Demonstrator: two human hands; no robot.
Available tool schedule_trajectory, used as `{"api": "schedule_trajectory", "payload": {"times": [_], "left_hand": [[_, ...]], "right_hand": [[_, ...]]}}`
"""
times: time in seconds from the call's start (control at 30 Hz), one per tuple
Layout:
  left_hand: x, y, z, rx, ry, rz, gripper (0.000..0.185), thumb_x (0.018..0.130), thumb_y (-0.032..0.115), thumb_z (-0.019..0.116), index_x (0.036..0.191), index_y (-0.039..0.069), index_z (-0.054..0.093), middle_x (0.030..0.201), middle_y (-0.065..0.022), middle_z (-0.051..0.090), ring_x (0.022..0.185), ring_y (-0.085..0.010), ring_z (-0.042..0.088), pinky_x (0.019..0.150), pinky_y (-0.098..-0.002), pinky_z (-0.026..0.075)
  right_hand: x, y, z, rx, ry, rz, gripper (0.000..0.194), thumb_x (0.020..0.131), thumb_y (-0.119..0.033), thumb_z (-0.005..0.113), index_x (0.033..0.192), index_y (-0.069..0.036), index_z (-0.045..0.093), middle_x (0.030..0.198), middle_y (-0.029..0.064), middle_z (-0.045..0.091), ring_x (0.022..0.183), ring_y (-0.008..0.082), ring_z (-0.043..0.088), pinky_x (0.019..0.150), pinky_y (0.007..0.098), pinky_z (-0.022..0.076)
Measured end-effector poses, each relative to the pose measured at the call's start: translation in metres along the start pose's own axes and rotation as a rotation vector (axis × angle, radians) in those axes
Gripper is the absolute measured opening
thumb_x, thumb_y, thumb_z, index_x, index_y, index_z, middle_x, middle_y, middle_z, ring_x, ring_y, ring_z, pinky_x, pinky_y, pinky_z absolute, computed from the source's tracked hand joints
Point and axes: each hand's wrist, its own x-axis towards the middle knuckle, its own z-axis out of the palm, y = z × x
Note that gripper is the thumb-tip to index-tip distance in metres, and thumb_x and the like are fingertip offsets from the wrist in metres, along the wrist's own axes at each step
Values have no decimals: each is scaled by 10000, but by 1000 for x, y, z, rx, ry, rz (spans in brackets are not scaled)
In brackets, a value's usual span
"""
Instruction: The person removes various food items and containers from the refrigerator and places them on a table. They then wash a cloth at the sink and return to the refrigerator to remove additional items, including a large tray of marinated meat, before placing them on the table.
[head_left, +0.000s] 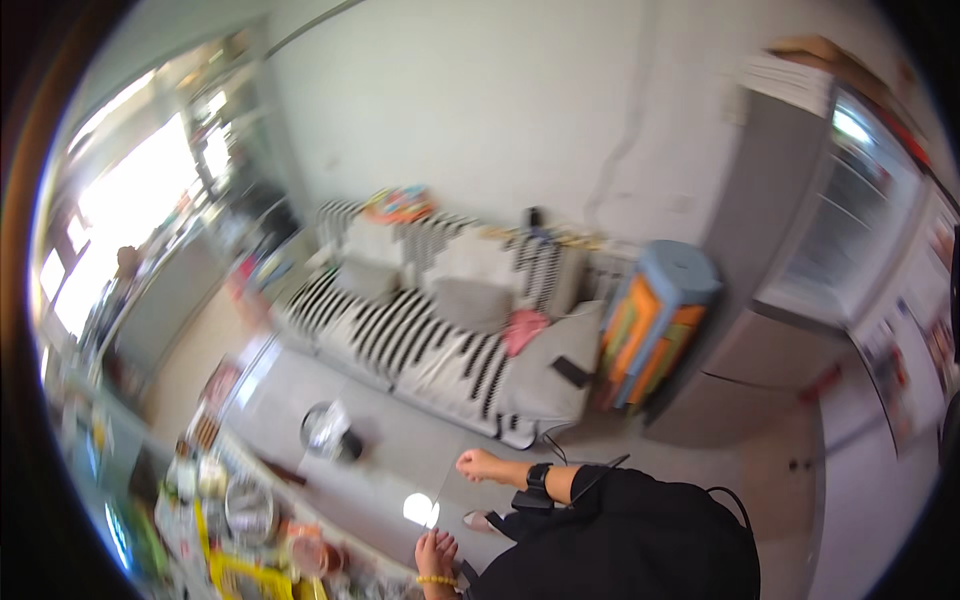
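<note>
My left hand, with a yellow beaded bracelet at its wrist, is beside the edge of a cluttered table. Its fingers are slightly apart, and no object shows in it. Farther up the view, my right hand hangs over the grey tiled floor, its fingers curled. A black strap with a small box circles that forearm. Blur hides whether those fingers are fully closed; nothing is seen in them. Nearest my left hand on the table are a reddish jar and a yellow strip.
A striped-covered sofa stands by the wall, with a dark phone-like slab on its arm. Stacked plastic stools adjoin a grey refrigerator, its lit shelves visible. A lined waste bin sits on the floor.
</note>
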Motion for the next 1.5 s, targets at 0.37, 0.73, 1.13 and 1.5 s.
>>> {"api": "schedule_trajectory", "payload": {"times": [0.37, 0.73, 1.13, 1.5], "left_hand": [[-29, -79, 228, 413, -482, -196, 231, 952, 162, 610, 1143, 39, 571, 962, -113, 662, 883, -270, 682, 789, -416, 591], [-103, -231, 537, 580, -894, -228, 196, 986, 185, 591, 1115, 41, 625, 992, -97, 687, 897, -233, 684, 788, -374, 575], [-190, -322, 775, 799, -1276, -247, 229, 1017, 203, 560, 1179, 45, 594, 1065, -74, 663, 995, -182, 649, 887, -325, 529], [-214, -315, 899, 852, -1596, -190, 263, 1022, 196, 556, 1229, 37, 581, 1127, -48, 632, 1058, -141, 609, 944, -304, 491]], "right_hand": [[-304, -25, -268, 356, 639, -95, 220, 959, -255, 635, 1076, -70, 656, 904, 31, 684, 730, 117, 648, 641, 251, 548], [-630, -130, -610, -6, 1433, -730, 360, 898, -167, 695, 1197, -5, 576, 877, 55, 662, 760, 138, 622, 690, 283, 515], [-787, -325, -883, -959, 2412, -637, 805, 782, -363, 806, 1428, -110, 396, 1204, 240, 574, 1153, 378, 559, 938, 453, 476], [-778, -375, -937, -815, 2416, -162, 1103, 644, -514, 875, 1485, -155, 257, 1251, 296, 529, 1252, 428, 472, 1039, 528, 339]]}}
